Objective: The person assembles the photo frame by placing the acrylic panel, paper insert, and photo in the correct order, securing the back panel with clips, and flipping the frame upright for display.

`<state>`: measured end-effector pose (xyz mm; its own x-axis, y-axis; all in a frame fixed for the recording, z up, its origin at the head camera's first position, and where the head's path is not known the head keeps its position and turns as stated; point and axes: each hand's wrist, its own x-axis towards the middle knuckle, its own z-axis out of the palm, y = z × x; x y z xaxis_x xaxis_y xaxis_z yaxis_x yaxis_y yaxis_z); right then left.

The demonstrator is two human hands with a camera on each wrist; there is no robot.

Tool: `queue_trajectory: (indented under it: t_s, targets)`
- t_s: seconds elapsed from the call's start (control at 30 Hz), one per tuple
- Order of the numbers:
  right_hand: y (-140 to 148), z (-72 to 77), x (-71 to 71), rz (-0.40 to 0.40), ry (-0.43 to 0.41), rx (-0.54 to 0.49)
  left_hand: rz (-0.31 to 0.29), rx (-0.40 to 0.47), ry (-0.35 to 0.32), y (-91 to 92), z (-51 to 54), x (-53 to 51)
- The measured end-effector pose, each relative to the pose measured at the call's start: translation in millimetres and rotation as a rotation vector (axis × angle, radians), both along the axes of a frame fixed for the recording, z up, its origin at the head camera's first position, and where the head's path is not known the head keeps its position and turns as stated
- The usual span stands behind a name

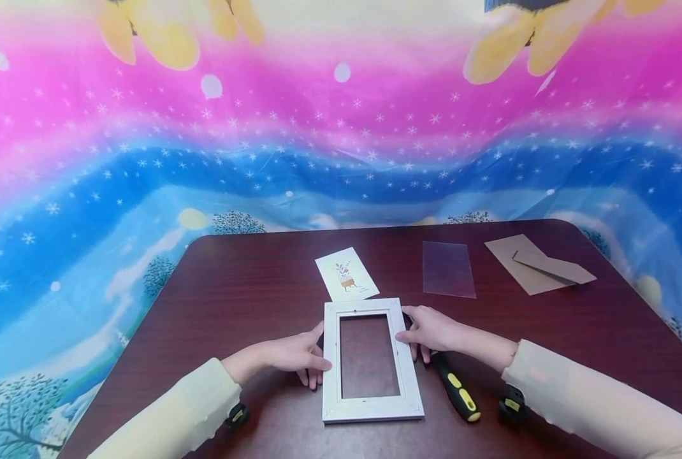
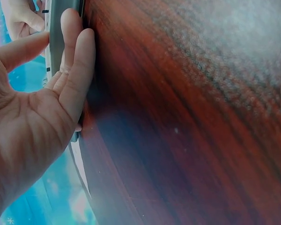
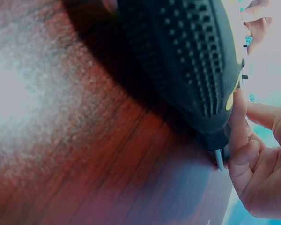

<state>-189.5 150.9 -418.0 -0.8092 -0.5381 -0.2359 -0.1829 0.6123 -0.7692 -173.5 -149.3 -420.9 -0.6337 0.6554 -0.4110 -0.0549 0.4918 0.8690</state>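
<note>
White frame (image 1: 370, 407), near me on the tabletop (image 1: 249, 274), has its sides pinched by my left hand (image 1: 295, 354) and right hand (image 1: 434, 329): a positioning step, I judge, calling next for even pressure.

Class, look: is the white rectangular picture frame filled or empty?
The white rectangular picture frame is empty: dark red-brown tabletop shows through its opening; the clear rectangular sheet lies apart.

I see a white frame (image 1: 406, 370) on a reddish-brown, wood-grained bench (image 1: 249, 274), a black-and-yellow screwdriver (image 1: 457, 387), a tan board (image 1: 533, 273) near its far right corner, and a pink-and-blue backdrop (image 1: 341, 153) with white snowflakes.
</note>
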Motion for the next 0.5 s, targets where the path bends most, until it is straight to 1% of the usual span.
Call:
queue_trajectory:
  t_s: [0.2, 0.5]
  targets:
    - [-0.2, -0.1, -0.5, -0.003, -0.012, -0.004, 0.004, 0.002, -0.016, -0.1, -1.3, -0.6]
    - [0.3, -1.2, -0.8, -0.022, -0.018, -0.014, 0.006, -0.016, -0.013, -3.6, 1.1, -3.0]
